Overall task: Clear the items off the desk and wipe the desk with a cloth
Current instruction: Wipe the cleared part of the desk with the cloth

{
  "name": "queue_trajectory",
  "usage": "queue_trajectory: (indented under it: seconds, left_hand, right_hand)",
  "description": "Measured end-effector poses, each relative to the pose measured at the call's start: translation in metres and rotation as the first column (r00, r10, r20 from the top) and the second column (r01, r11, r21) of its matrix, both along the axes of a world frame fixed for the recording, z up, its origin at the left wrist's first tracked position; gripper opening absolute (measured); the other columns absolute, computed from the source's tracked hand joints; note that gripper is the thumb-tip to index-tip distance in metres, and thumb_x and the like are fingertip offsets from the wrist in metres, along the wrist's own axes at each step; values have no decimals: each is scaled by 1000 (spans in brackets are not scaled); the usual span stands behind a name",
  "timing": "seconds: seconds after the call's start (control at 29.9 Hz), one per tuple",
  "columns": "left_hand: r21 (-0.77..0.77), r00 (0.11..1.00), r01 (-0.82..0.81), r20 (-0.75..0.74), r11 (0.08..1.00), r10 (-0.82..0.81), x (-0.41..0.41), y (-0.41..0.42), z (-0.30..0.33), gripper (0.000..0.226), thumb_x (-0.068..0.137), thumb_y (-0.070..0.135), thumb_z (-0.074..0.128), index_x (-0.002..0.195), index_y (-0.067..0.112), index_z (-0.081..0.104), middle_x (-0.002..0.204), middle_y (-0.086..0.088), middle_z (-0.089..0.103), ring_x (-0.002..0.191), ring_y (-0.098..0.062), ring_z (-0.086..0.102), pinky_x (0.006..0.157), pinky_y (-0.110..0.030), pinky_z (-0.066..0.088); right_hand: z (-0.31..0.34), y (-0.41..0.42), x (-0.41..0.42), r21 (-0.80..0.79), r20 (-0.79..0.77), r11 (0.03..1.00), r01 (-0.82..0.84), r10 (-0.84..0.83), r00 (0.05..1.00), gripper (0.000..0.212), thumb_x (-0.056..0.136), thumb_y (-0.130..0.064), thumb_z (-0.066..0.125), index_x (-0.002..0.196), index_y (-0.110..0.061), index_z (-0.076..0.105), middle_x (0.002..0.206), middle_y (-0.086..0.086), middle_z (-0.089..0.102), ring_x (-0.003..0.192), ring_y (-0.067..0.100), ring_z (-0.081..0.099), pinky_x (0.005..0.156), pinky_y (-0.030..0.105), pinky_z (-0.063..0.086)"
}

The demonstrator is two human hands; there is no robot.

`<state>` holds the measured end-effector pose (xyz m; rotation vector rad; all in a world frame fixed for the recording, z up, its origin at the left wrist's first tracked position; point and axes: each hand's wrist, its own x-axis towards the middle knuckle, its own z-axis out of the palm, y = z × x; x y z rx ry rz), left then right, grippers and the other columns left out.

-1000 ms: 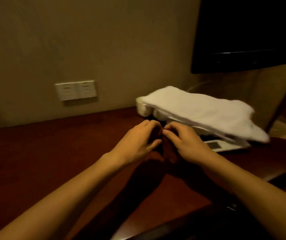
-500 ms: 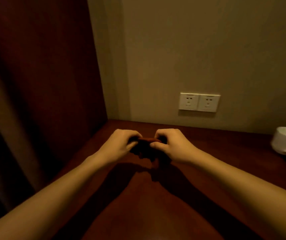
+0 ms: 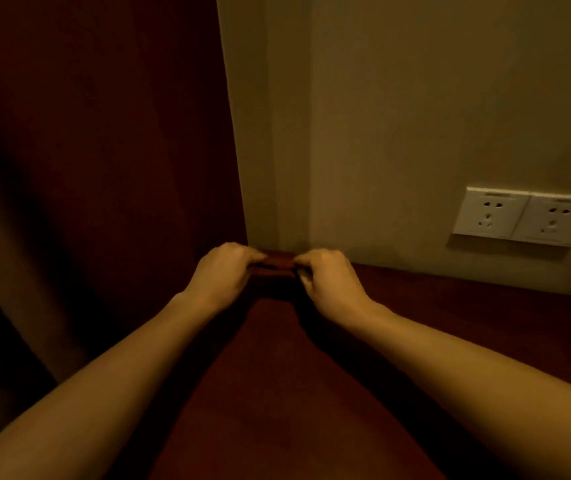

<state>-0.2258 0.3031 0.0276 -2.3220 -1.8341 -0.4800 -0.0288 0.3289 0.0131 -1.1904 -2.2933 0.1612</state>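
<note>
Two hands are being used: a small dark thing (image 3: 279, 263) is being pinched at its ends by the left hand (image 3: 223, 271) and right hand (image 3: 329, 280), fingers clamped. It is being held over the bench (image 3: 311, 393) at the 12 o'clock corner. Wiping is still waiting, judging by this.
</note>
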Motion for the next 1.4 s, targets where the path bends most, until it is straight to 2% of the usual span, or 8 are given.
queue_trajectory:
  seconds: [0.1, 0.2, 0.37, 0.5, 0.7, 0.94, 1.24, 1.4]
  left_hand:
    - [-233, 994, 13, -106, 972, -39, 2, -9, -32, 32, 92, 23, 44, 118, 24, 63, 121, 3, 63, 108, -16, 60, 89, -40, 51]
    - [-268, 996, 69, -39, 961, -83, 16, -13, -45, 45, 97, 26, 36, 141, 18, 44, 142, -3, 47, 128, -22, 46, 105, -38, 39]
    - [-307, 998, -9, -67, 952, -12, 31, 3, -50, 41, 102, 24, 30, 134, 8, 48, 132, -17, 52, 122, -29, 47, 99, -35, 35]
    - [-314, 992, -66, -119, 947, 30, 30, 20, -53, 43, 103, 22, 26, 141, 5, 39, 141, -23, 42, 131, -32, 37, 106, -32, 22]
    - [-341, 989, -130, -116, 931, 95, 15, 70, -55, 43, 103, 25, 28, 141, 9, 38, 142, -22, 40, 130, -33, 39, 105, -39, 32]
    - [-349, 989, -130, -116, 928, 95, 2, 99, -55, 47, 103, 26, 27, 150, 15, 26, 154, -19, 25, 140, -31, 26, 111, -35, 21]
    - [-341, 979, -145, -186, 929, 85, 13, 34, -47, 44, 102, 29, 28, 144, 20, 37, 146, -15, 38, 131, -30, 39, 101, -41, 36]
    - [-367, 987, -103, -154, 924, 49, 14, -26, -43, 46, 102, 28, 29, 147, 20, 33, 152, -15, 30, 139, -27, 29, 109, -41, 29]
  right_hand:
    - [-31, -9, -2, -97, 65, 993, -62, 68, 996, 24, 93, -35, 52, 95, -19, 71, 94, 0, 70, 89, 19, 63, 77, 38, 52]
    - [-44, -14, -10, -68, 93, 997, -34, 40, 995, 28, 98, -28, 42, 106, -16, 66, 107, 2, 67, 100, 21, 57, 81, 38, 50]
    - [-47, -12, -28, -155, 329, 987, 51, 3, 944, 34, 94, -21, 46, 125, -9, 53, 129, 11, 54, 124, 28, 45, 101, 38, 38]
    - [-51, 8, -39, -160, 431, 982, 103, -24, 902, 48, 96, -24, 42, 139, -4, 41, 140, 18, 45, 134, 33, 37, 111, 40, 29]
    - [-55, 67, -51, -256, 427, 964, 69, 49, 903, 50, 102, -26, 31, 148, -7, 27, 153, 16, 29, 143, 31, 22, 116, 42, 18]
    - [-58, 99, -59, -264, 411, 962, 67, 50, 910, 49, 104, -24, 25, 151, -12, 22, 159, 11, 19, 147, 27, 13, 119, 42, 10]
    - [-46, 37, -47, -304, 417, 952, 42, 93, 904, 49, 103, -21, 31, 150, -11, 26, 157, 14, 23, 145, 30, 18, 119, 40, 16]
    - [-47, -26, -39, -302, 431, 952, 49, 90, 898, 50, 104, -27, 28, 152, -12, 21, 159, 13, 17, 147, 28, 14, 120, 37, 13]
